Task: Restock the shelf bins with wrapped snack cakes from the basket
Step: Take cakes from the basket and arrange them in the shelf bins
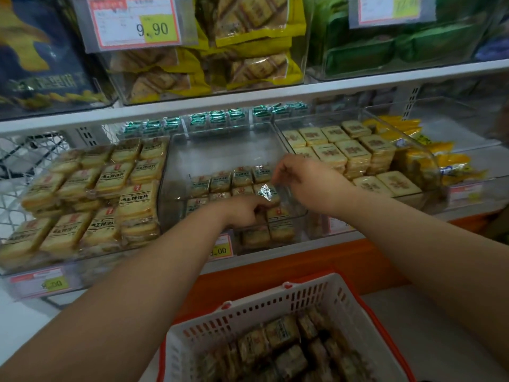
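Snack cakes [271,193] in the middle bin [176,172] half hide both hands' grip, seemingly pinching wrappers.

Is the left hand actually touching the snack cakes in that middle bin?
Touching. The head view shows the left hand with fingers curled down onto a wrapped cake at the front of the middle bin.

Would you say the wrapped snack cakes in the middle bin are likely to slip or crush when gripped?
The wrapped snack cakes look glossy, so probably somewhat slippery. They look soft, so likely crushable under a firm pinch. Flat and square, they should stack without rolling.
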Motion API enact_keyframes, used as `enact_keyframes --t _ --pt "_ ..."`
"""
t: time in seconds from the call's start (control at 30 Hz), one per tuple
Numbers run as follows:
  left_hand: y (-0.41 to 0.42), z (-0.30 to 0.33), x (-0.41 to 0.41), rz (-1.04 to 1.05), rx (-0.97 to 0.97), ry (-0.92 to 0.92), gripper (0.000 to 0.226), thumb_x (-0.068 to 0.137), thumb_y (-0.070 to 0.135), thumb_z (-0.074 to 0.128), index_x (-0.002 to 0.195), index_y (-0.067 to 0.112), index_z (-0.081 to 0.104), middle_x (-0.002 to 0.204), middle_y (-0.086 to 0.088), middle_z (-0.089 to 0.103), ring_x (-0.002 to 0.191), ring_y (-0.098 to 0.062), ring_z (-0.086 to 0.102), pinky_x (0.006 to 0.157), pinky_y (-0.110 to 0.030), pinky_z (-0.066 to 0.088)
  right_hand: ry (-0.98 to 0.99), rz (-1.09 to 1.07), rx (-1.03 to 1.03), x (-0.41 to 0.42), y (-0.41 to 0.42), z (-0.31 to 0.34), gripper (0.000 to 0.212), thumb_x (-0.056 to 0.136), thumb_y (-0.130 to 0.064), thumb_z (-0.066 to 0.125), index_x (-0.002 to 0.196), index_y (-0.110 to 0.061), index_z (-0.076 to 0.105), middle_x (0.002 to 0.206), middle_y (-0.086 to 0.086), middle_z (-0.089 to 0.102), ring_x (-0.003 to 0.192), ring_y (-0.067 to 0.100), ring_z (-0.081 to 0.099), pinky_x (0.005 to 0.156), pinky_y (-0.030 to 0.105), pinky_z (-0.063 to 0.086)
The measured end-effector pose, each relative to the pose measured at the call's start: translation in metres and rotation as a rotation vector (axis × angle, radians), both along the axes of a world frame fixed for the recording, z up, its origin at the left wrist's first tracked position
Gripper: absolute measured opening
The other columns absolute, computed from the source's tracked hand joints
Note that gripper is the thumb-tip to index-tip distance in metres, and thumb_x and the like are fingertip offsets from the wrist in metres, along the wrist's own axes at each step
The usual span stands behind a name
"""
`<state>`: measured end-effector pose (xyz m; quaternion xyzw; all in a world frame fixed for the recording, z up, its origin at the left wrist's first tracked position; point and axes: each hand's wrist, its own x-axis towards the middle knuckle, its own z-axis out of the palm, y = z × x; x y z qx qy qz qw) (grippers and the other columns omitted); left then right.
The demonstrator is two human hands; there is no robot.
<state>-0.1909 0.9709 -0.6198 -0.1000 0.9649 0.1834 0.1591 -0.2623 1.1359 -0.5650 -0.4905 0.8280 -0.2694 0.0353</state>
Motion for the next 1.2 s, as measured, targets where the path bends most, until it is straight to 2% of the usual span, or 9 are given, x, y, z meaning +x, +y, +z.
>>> enact_keyframes --t 0.13,0.23,0.33,0.53,0.7,0.8,0.9,1.07,1.2 --pt "0.001 0.007 0.006 0.01 -0.012 0.05 0.035 0.097 0.016 0.056 0.132 0.018 0.056 0.114 -0.001 0.062 0.09 -0.017 0.055 0.067 -0.026 0.042 0.176 0.026 0.235 0.014 -0.012 -0.001 0.02 0.097 -0.013 0.044 0.113 -0.024 0.049 0.089 -0.003 0.064 0.085 0.018 0.059 0.107 0.042 0.035" --pt "-0.008 0.012 0.012 0.007 0.077 -0.049 0.059 0.089 0.025 0.072 0.143 0.021 0.047 0.135 0.003 0.056 0.115 -0.017 0.054 0.088 -0.024 0.042 0.217 -0.032 0.266 0.022 -0.018 0.006 0.021 0.098 -0.014 0.043 0.116 -0.021 0.051 0.087 0.0 0.062 0.086 0.02 0.059 0.078 0.036 0.051" --pt "-0.014 0.014 0.018 0.006 0.14 -0.146 0.079 0.084 0.023 0.078 0.151 0.02 0.034 0.151 0.001 0.042 0.136 -0.019 0.041 0.105 -0.029 0.036 0.014 -0.064 0.286 0.026 -0.032 0.012 0.028 0.097 -0.009 0.043 0.116 -0.021 0.06 0.108 0.001 0.065 0.091 0.02 0.064 0.078 0.037 0.056" --pt "-0.022 0.003 0.01 -0.085 -0.079 -0.159 0.067 0.091 0.031 0.07 0.149 0.027 0.038 0.149 0.001 0.045 0.131 -0.024 0.046 0.108 -0.038 0.04 -0.26 -0.145 0.72 0.016 -0.079 0.008 0.038 0.101 -0.004 0.044 0.138 0.003 0.04 0.125 0.024 0.053 0.074 0.026 0.07 0.063 0.033 0.061" --pt "-0.027 -0.005 0.011 -0.046 -0.072 -0.066 0.063 0.085 0.034 0.076 0.141 0.019 0.05 0.145 -0.006 0.05 0.129 -0.027 0.049 0.104 -0.037 0.042 -0.312 -0.18 0.882 0.0 -0.092 -0.012 0.044 0.1 0.003 0.039 0.143 0.007 0.033 0.14 0.027 0.041 0.103 0.038 0.066 0.089 0.045 0.057" --pt "-0.027 -0.004 0.014 -0.038 -0.011 -0.051 0.074 0.074 0.044 0.083 0.137 0.016 0.054 0.142 -0.004 0.053 0.126 -0.026 0.051 0.102 -0.036 0.044 -0.369 -0.17 0.938 -0.004 -0.093 -0.02 0.042 0.1 0.006 0.035 0.142 0.007 0.036 0.141 0.027 0.043 0.093 0.035 0.069 0.086 0.042 0.057" --pt "-0.031 0.0 0.018 -0.052 0.017 -0.113 0.074 0.079 0.039 0.081 0.142 0.02 0.047 0.145 -0.001 0.048 0.129 -0.024 0.048 0.105 -0.037 0.042 -0.407 -0.152 0.925 -0.006 -0.093 -0.017 0.053 0.094 0.017 0.029 0.145 0.004 0.035 0.155 0.026 0.022 0.073 0.028 0.069 0.081 0.042 0.059" --pt "-0.03 0.007 0.022 -0.072 -0.004 -0.149 0.073 0.082 0.036 0.079 0.144 0.022 0.044 0.146 -0.002 0.046 0.131 -0.024 0.046 0.106 -0.037 0.041 -0.493 -0.124 0.93 -0.007 -0.091 -0.009 0.068 0.087 0.024 0.022 0.149 -0.002 0.032 0.162 0.019 0.004 0.121 0.044 0.054 0.078 0.039 0.057" --pt "-0.026 0.006 0.023 -0.049 -0.003 -0.102 0.071 0.081 0.036 0.08 0.142 0.02 0.047 0.143 -0.003 0.049 0.127 -0.024 0.049 0.105 -0.036 0.042 -0.541 -0.079 1.021 -0.011 -0.093 -0.002 0.07 0.088 0.024 0.019 0.151 -0.005 0.028 0.162 0.02 0.001 0.129 0.046 0.047 0.088 0.042 0.051"
